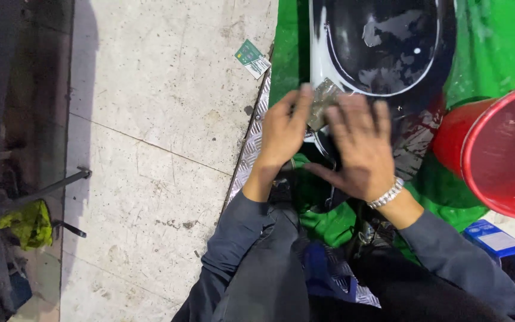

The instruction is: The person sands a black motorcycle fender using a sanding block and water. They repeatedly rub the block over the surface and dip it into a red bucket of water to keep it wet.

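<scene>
My left hand (283,132) and my right hand (360,148) lie side by side on the near edge of a glossy black panel with a white border (382,45). Between the fingertips of both hands is a small grey piece, like sandpaper or a cloth (324,100), pressed against the panel's rim. My left thumb and fingers pinch its left side; my right hand lies flat with fingers spread over its right side. A silver bracelet (387,194) sits on my right wrist. The panel rests on a green sheet (496,42).
A red bucket (502,149) stands close at the right. Metal tread plate (248,155) edges the green sheet. A small green and white card (251,58) lies on the concrete floor (150,119). A yellow-green rag (28,223) hangs at the left. A blue box (496,238) sits lower right.
</scene>
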